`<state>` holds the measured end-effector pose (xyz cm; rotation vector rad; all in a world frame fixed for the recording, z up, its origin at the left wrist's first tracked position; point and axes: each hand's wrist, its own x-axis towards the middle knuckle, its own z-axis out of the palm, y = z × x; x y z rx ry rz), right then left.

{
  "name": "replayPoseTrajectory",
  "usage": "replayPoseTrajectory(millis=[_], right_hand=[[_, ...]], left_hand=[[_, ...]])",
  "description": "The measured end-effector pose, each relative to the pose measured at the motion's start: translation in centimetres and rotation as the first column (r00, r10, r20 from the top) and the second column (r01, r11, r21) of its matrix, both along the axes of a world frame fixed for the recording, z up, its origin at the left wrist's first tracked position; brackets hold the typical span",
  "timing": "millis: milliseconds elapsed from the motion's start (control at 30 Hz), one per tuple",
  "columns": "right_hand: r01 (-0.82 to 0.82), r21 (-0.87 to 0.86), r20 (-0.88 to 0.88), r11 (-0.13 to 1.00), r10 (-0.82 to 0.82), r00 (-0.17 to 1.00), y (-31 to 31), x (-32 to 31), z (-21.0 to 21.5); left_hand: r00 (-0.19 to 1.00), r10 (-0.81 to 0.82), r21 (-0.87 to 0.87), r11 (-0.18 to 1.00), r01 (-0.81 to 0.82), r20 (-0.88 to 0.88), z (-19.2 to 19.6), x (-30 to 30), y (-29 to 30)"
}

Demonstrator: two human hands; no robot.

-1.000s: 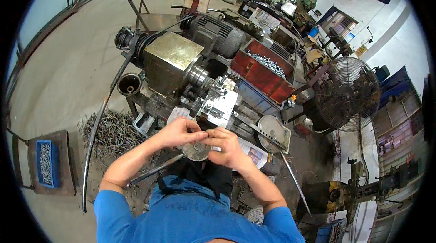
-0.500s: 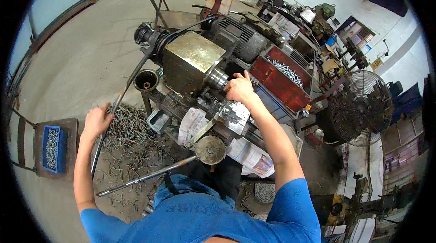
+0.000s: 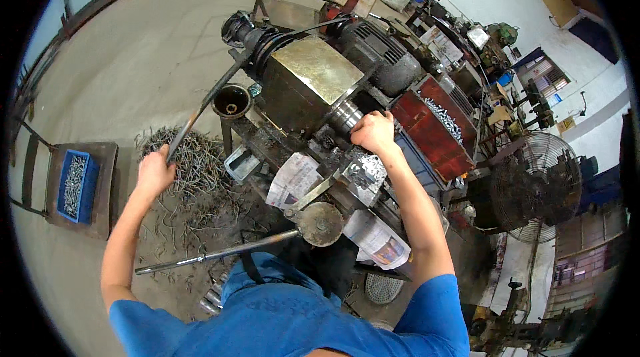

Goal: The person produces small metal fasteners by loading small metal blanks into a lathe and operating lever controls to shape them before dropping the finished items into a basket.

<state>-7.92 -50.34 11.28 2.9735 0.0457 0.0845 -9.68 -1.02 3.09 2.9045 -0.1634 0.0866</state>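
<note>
My left hand (image 3: 156,172) is closed round the lower part of a long metal lever (image 3: 208,99) that slants up to the back end of the machine's headstock (image 3: 316,69). At the shiny round spindle nose (image 3: 346,117), my right hand (image 3: 375,133) has its fingers bent together close against the front face. Whatever they hold there is hidden by the hand. Below it lies a metal slide (image 3: 363,176) with light, shiny patches. A round handwheel (image 3: 321,224) with a long bar handle (image 3: 217,257) sits in front of my body.
Metal shavings (image 3: 197,162) lie heaped on the floor. A blue bin (image 3: 77,187) of small metal parts stands far left. Right of the machine are a red box (image 3: 433,129) of similar parts and a large fan (image 3: 536,182). A motor (image 3: 380,54) sits behind the headstock.
My left hand, loosely fingered beside the lever before, is now wrapped round it. The right hand's raised finger has folded in at the spindle. The whole view has shifted.
</note>
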Motion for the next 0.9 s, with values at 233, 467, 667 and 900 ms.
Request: replayPoseTrajectory(millis=[233,467,667,900], right_hand=[[0.015,0.07,0.037,0.997,-0.017,0.999,0.8,-0.3,0.9],[-0.059,0.077,0.111,0.995,0.05,0.993,-0.4,-1.7,0.0],[-0.177,0.243,0.409,0.954,0.065,0.91,-1.8,-10.0,2.7],[0.13,0.354,0.333,0.926,-0.255,0.908,-7.8,-25.4,1.5]], left_hand=[[0.962,-0.067,0.446,0.893,-0.061,0.265,-0.1,12.8,12.3],[0.986,0.054,0.256,0.962,-0.093,0.156,-0.5,14.6,11.1],[0.949,0.067,-0.518,0.848,0.109,0.309,-5.5,10.7,-1.4],[0.865,-0.292,0.095,0.929,0.358,-0.408,-18.4,7.6,-14.1]])
